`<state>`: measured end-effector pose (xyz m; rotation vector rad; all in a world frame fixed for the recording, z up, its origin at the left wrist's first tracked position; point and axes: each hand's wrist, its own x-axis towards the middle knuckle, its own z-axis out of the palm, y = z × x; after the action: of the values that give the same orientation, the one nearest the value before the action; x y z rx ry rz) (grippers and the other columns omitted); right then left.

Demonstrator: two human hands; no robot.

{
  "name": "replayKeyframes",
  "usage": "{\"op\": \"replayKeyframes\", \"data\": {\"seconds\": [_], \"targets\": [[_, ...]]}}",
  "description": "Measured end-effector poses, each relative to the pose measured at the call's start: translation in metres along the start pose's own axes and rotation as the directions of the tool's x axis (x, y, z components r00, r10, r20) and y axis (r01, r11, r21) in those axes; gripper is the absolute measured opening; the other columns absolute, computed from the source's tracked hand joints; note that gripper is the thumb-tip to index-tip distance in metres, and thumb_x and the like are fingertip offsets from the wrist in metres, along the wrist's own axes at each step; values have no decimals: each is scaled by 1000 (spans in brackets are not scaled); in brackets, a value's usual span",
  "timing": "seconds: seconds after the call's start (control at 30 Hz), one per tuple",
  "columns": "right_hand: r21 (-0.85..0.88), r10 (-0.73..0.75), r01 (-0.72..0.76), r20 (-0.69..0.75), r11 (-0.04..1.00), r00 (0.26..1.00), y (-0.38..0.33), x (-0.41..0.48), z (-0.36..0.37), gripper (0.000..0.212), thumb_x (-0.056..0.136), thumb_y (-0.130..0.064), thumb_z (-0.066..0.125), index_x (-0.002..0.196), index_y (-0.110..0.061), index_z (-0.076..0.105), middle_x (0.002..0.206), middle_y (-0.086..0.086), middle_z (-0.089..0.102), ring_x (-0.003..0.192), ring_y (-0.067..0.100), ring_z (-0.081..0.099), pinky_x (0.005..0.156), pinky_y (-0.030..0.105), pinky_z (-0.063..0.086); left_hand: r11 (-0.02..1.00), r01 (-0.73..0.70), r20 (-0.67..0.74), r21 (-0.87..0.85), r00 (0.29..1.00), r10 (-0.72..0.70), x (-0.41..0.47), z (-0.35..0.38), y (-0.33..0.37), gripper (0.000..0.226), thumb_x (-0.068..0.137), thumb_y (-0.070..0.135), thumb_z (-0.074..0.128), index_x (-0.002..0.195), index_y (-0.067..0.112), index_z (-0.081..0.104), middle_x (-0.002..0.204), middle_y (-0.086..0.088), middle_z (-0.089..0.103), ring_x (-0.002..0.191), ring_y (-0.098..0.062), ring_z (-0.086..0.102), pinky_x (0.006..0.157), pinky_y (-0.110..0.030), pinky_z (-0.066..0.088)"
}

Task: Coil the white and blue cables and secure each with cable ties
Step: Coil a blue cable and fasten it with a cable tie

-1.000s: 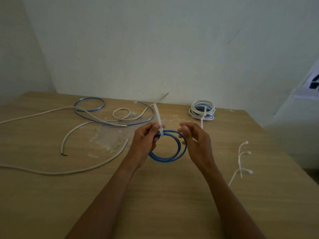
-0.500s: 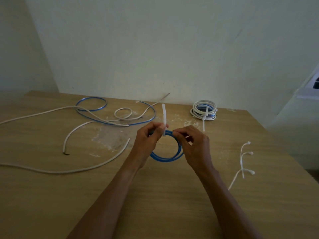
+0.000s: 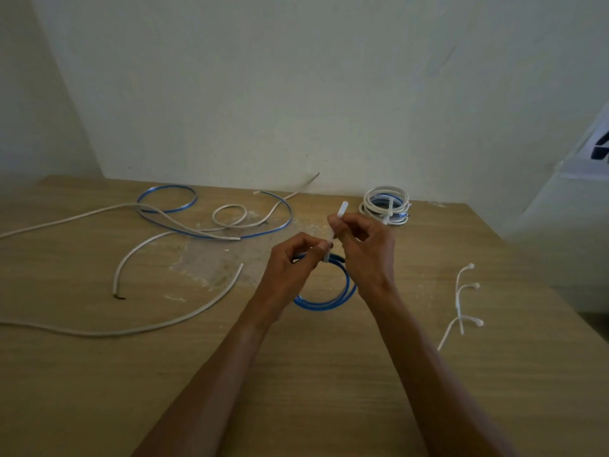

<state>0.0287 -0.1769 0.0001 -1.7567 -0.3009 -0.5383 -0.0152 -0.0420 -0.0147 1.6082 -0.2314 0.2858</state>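
Locate the small coil of blue plastic-sheathed cable lying on the light wooden table, near rim exposed between the wrists, far rim hidden in the fingers. Note the left hand at that far rim: thumb and forefinger pressed together in a pinch on the cable strands and on the lower end of the thin white plastic cable tie, other fingers loosely curled. Note the right hand just above and beyond: thumb and forefinger pinching the tie's free tail a little below its tip. Read the tie's long axis as near upright, leaning slightly right and away from the body, rising from the coil's far rim. Treat the right hand as nearer the tail and the left as anchor; judge the coming pull as running along that axis, straight away from the coil. Threading of the tail through the tie's head: not discernible behind the fingers. Leave aside the tied white-and-blue cable bundle at the far right, the spare white cable ties near the right edge, and the loose white and blue cables at the left.
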Motion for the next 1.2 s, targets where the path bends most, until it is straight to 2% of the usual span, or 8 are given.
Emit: {"op": "replayKeyframes", "data": {"seconds": [0.33,0.53,0.7,0.77,0.83,0.9,1.0,1.2], "targets": [[40,70,-69,-10,997,998,5,8,9,13,92,-22,71,85,-13,76,65,-12,63,62,3,54,64,25,48,997,18,15,79,1000,-19,4,-5,-3,18,99,24,62,98,10,73,65,25,63,63,10,57,57,-5,40],[91,74,-87,139,992,987,-9,14,-8,11,93,-23,71,85,-17,73,60,-14,58,60,4,50,59,20,43,999,-12,41,39,999,10,-2,-8,-5,15,97,21,64,109,18,72,75,24,69,65,6,61,60,-11,46],[78,127,-148,225,986,966,-11,21,-28,9,96,-18,66,88,-15,69,84,12,71,68,16,60,60,29,43,999,36,-128,-30,991,-39,7,-13,-18,9,94,23,68,99,18,74,68,6,68,55,-8,54,56,-28,46],[-97,126,-113,140,989,982,-6,17,-33,5,96,-17,65,100,-14,66,95,7,71,83,17,67,72,30,46,998,55,-137,-27,989,-59,7,-12,-21,9,95,22,68,93,16,73,72,-4,70,53,-8,53,55,-26,44],[-445,-90,119,86,887,992,-4,10,-37,34,96,-30,65,126,-16,57,123,3,64,114,17,60,96,31,42,998,46,-77,49,996,-42,5,-11,-20,13,96,22,66,90,12,73,72,-3,69,52,-2,52,53,-16,41],[-617,-257,390,297,683,920,-10,1,-37,46,97,-52,52,133,-25,57,132,-4,59,129,17,49,116,45,26,996,28,-9,87,1000,-27,3,-10,-19,17,98,22,64,90,8,72,73,-3,69,50,1,51,53,-13,39],[-707,-56,463,517,534,854,-16,-5,-36,57,91,-71,30,102,-36,74,106,-14,71,122,17,51,121,57,5,997,-17,20,74,1000,15,2,-11,-20,22,101,17,58,89,1,69,67,7,67,50,1,51,53,-12,37],[-521,-4,325,525,790,851,-9,-1,-43,44,85,-73,51,87,-37,76,82,-11,68,81,5,61,85,43,50,997,-16,-3,71,1000,16,-1,-6,-20,31,105,21,51,89,-1,65,52,13,57,45,-2,45,49,-13,35]]}}
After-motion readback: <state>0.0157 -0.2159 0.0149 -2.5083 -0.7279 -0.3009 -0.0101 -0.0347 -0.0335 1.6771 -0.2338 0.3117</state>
